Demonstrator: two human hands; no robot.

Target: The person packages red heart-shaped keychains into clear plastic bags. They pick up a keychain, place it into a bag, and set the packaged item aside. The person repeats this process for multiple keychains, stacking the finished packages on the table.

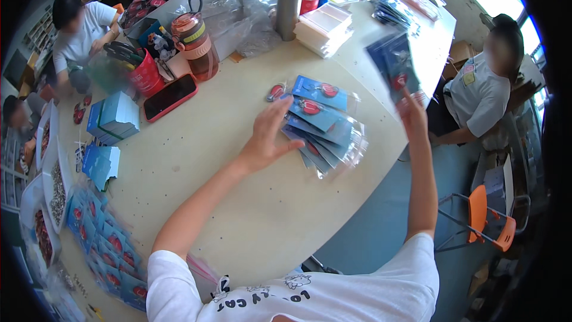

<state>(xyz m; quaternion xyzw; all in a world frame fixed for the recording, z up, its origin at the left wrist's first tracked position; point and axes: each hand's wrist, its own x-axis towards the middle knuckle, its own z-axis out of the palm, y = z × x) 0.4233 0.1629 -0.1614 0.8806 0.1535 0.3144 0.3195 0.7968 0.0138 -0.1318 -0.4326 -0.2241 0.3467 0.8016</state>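
My right hand (412,113) is closed on the lower end of a blue card packet (390,62), raised over the right side of the table. The packet is smeared by motion, and a red piece shows near its gripped end. My left hand (265,134) is open, fingers and thumb apart, at the left edge of a fanned pile of bagged blue cards (328,122). Each visible card there carries a red keyring charm in a clear bag. Whether the left fingertips touch the pile I cannot tell. A loose red charm (276,92) lies just beyond that hand.
Rows of bagged cards (110,244) lie at the near left, with blue card stacks (113,118) beyond. A phone (170,98), a drink bottle (195,48), a steel tumbler (290,6) and white boxes (323,28) stand farther back. Other people sit left and right.
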